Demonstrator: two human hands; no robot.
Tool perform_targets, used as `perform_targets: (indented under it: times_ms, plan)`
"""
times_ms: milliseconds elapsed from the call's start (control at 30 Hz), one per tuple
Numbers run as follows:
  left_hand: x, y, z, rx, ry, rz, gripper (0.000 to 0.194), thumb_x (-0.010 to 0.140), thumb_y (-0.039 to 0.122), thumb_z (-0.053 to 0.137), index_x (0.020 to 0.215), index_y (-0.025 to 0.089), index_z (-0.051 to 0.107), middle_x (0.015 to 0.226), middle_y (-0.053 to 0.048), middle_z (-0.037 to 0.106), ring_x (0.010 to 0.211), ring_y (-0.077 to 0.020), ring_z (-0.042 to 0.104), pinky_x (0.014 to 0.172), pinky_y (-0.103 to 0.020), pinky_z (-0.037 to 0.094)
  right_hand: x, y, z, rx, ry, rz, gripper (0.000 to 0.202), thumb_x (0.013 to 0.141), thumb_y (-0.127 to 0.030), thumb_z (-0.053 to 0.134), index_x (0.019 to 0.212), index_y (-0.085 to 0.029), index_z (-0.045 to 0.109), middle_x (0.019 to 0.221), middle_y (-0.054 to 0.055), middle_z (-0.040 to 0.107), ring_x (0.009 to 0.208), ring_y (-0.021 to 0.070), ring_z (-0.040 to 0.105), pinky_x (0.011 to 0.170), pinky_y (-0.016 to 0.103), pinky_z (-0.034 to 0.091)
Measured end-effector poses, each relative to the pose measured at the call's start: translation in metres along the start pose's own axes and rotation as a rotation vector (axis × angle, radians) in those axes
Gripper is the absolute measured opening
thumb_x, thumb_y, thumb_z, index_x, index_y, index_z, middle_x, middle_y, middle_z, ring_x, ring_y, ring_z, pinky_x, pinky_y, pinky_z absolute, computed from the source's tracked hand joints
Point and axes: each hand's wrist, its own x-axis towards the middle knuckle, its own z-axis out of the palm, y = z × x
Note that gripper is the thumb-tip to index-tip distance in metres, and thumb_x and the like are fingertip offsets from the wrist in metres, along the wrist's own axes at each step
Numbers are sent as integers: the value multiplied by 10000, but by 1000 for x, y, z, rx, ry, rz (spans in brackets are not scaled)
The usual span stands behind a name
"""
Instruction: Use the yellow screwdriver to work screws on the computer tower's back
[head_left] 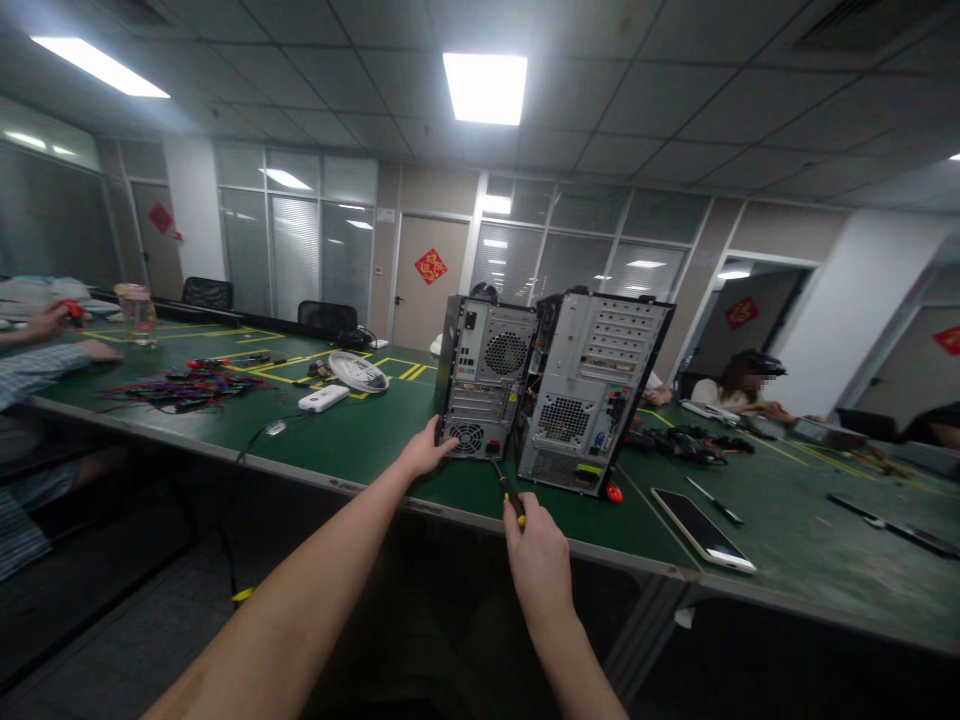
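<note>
Two computer towers stand upright side by side, backs toward me. My left hand (424, 452) grips the lower left edge of the left computer tower (491, 410), thumb on its back panel beside the power supply's round fan grille (466, 438). In my right hand (536, 545) is a black and yellow screwdriver (510, 493), the fingers closed around its handle. Its shaft points up at the lower right corner of the same tower's back; whether the tip touches a screw there is too small to tell. The right computer tower (564, 420) leans slightly, and neither hand touches it.
A smartphone (701, 528) and a thin pen-like tool (716, 502) lie to the right. A red-ended object (614, 493) sits by the right tower. Tangled wires (187, 388), a white power strip (324, 399) and a white fan (358, 371) lie left. Other people sit at both sides.
</note>
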Motion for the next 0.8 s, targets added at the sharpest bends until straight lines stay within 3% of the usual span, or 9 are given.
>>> perform_targets:
  times_ms: [100, 233, 333, 533, 800]
  plan:
    - [0, -1, 0, 4, -4, 0, 869, 879, 556, 613, 1554, 142, 255, 1495, -181, 506, 1352, -302, 523, 1104, -368, 391, 0, 1, -1, 5, -14, -3, 160, 1014, -252, 514, 1072, -174, 641, 816, 34, 641, 729, 166, 647, 643, 240, 413]
    - [1, -1, 0, 12, -6, 2, 873, 883, 557, 603, 1559, 137, 245, 1491, -181, 512, 1355, -302, 520, 1108, -371, 389, 0, -1, -4, 83, 27, -19, 185, 969, -192, 550, 1112, -171, 665, 1027, 85, 649, 862, 192, 672, 732, 267, 473]
    - [1, -1, 0, 2, -6, 8, 866, 881, 551, 610, 1557, 142, 254, 1487, -175, 518, 1352, -300, 523, 1110, -366, 388, -1, -5, -5, 85, 24, 18, 247, 930, -137, 546, 1144, -167, 665, 1116, 104, 608, 856, 193, 677, 721, 275, 492]
    - [-2, 2, -2, -5, 1, -4, 868, 876, 553, 617, 1556, 145, 263, 1465, -181, 539, 1333, -307, 541, 1100, -377, 393, -1, -7, -9, 24, -54, 20, 232, 942, -155, 548, 1156, -161, 637, 1021, 90, 645, 822, 193, 682, 683, 268, 476]
    - [-2, 3, -2, 13, -13, -12, 881, 883, 557, 604, 1564, 133, 240, 1470, -188, 532, 1333, -309, 541, 1091, -378, 400, 3, -5, -19, -50, -190, 86, 25, 974, -181, 550, 961, -189, 570, 842, 42, 688, 730, 192, 681, 596, 259, 374]
